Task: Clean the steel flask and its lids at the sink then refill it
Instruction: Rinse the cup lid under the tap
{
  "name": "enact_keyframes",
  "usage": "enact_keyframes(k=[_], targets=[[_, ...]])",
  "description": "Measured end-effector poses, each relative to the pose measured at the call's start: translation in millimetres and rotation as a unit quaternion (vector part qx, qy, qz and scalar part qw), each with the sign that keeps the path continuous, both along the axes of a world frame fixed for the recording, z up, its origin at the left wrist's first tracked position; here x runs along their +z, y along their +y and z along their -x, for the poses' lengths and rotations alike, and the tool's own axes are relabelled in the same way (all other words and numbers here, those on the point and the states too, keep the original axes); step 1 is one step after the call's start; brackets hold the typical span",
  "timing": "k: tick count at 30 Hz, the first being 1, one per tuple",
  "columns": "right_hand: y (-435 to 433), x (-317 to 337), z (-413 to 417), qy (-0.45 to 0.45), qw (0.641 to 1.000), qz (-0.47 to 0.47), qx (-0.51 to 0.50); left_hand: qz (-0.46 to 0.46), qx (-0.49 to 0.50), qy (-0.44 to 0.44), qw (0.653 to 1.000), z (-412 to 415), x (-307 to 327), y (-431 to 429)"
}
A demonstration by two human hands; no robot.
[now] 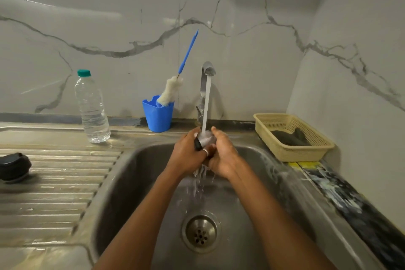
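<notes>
1. Left hand (188,153) and right hand (221,155) meet at frame centre, over the stainless steel sink basin (135,182).
2. Fingers of both hands are curled round a small shiny steel piece with a black edge (205,138). It is mostly covered, so I can't tell if it is a lid or the flask mouth.
3. Curved chrome tap (207,70) is running. The water stream (207,103) lands on the steel piece and spills below the hands toward the round drain strainer (201,233).
4. Black round lid (14,166) sits at the left edge, on the ribbed steel draining surface (54,193), well apart from the hands.
5. Clear plastic water bottle with a green cap (92,107) stands upright, upper left of the sink.
6. Blue plastic cup (157,114), just left of the tap, holds a white bottle brush with a blue handle (171,92), tilted right.
7. Beige plastic mesh basket (293,155), right of the sink, has a dark cloth (289,138) in it.
</notes>
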State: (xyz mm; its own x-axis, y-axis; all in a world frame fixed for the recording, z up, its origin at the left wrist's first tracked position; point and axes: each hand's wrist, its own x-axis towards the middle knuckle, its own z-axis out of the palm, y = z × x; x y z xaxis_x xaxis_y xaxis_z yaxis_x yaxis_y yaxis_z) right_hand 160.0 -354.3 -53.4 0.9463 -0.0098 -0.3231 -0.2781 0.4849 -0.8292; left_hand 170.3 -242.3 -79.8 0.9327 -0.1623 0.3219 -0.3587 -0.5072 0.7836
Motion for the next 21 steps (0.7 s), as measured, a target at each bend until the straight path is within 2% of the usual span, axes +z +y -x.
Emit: enact_keyframes(k=[3,6,8,10,12,16,19,21], targets=[[-3.9,-2.4,0.6,-0.038,0.999,0.022,0.011,0.030,0.023,0.031,0.999,2.7,3.0,-2.4],[-0.6,-6.0,0.8,-0.077,0.980,0.182,0.007,0.040,0.044,0.078,0.995,4.0,4.3,-5.4],[0.3,-9.6,2.2,-0.100,0.950,0.295,-0.009,0.064,0.059,0.120,0.989,2.9,3.5,-6.1],[-0.1,-12.1,4.0,-0.121,0.924,0.362,-0.016,0.100,0.074,0.158,0.980,1.0,4.7,-5.6],[0.3,-12.9,2.4,-0.145,0.911,0.385,-0.026,0.137,0.064,0.199,0.968,-2.1,4.9,-4.6],[1.8,-10.2,2.2,-0.174,0.912,0.371,-0.013,0.238,0.022,0.277,0.930,0.2,7.2,-3.9],[0.6,-12.8,-3.4,-0.200,0.877,0.437,0.010,0.273,0.025,0.302,0.913,1.0,11.2,-4.5],[-2.1,-14.2,-7.6,-0.218,0.870,0.443,0.001,0.270,0.035,0.314,0.910,-3.4,11.8,-3.2]])
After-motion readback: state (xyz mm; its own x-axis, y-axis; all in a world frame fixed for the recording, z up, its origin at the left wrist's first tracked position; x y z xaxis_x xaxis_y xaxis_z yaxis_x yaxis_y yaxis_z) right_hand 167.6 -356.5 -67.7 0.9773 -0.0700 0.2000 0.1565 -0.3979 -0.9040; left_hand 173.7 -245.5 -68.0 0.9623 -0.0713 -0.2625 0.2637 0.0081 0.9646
